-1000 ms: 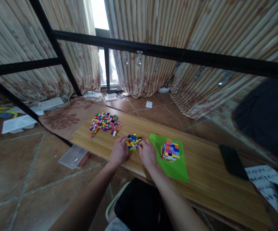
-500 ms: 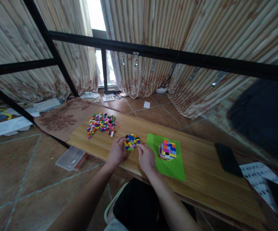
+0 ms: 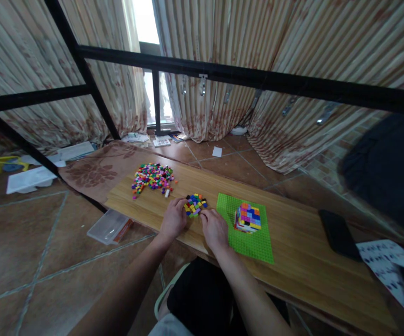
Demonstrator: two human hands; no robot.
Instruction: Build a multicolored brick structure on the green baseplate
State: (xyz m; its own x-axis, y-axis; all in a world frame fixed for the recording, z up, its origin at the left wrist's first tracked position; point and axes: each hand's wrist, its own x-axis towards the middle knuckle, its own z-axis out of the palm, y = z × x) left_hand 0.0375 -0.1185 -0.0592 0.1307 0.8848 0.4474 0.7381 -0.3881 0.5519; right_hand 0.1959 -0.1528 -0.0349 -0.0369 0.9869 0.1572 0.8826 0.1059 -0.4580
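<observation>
A small flat panel of coloured bricks (image 3: 195, 204) lies on the wooden table (image 3: 303, 252) between my two hands. My left hand (image 3: 173, 219) rests at its left edge, fingers curled against the bricks. My right hand (image 3: 214, 227) touches its right edge, fingers bent toward it. To the right a multicoloured brick cube (image 3: 247, 218) stands on a green baseplate (image 3: 254, 240). A loose pile of small coloured bricks (image 3: 152, 177) lies at the table's far left.
A black phone (image 3: 339, 234) and a printed paper sheet (image 3: 391, 266) lie at the table's right. A clear plastic box (image 3: 109, 227) sits on the tiled floor to the left. A black metal frame (image 3: 244, 78) crosses in front of striped curtains.
Both hands stay at the small brick panel; the right hand's fingers have shifted slightly at its edge. The view has swung a little.
</observation>
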